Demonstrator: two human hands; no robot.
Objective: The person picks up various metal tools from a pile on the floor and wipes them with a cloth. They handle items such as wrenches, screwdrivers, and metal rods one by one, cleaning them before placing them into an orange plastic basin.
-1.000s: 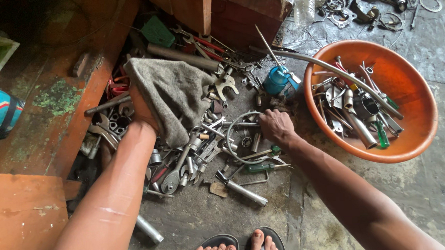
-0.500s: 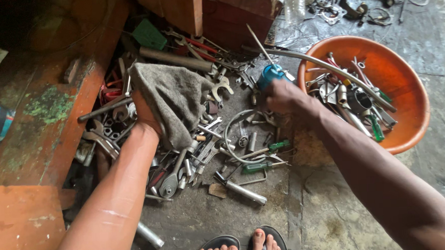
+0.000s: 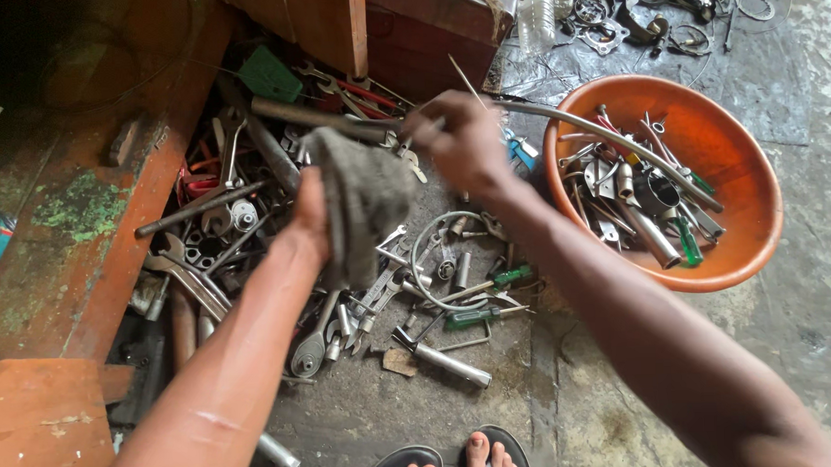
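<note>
- Fingers of the right hand (image 3: 463, 140) are curled tight around a small metal piece (image 3: 413, 160), raised above the heap; the piece is motion-blurred and mostly hidden, so I cannot tell what kind of tool it is.
- Left hand (image 3: 311, 205) is closed on a grey rag (image 3: 364, 203), which is bunched and hangs down from the grip, just beside the right hand.
- Rag and metal piece sit close together at the centre of the view, near each other but I cannot tell whether they touch.
- Below both hands lies a tool pile (image 3: 344, 282) of wrenches, sockets and a ratchet, with green-handled screwdrivers (image 3: 478, 300) and a loop of wire (image 3: 435, 251) among them.
- Orange basin (image 3: 756, 222) stands to the right, holding more tools, with a long bent pipe (image 3: 596, 130) resting across its rim.
- Wooden bench edge (image 3: 113, 262) borders the heap on the left; bare toes in sandals (image 3: 451, 458) stand at the near edge of the pile.
- Risk, as I judge it: the small piece could slip from a greasy grip and drop into the heap, where it would be hard to find.
- Risk: the hanging rag could snag on the wire loop or a wrench jaw and drag loose tools.
- Risk: anything dislodged could roll toward the unprotected toes.
</note>
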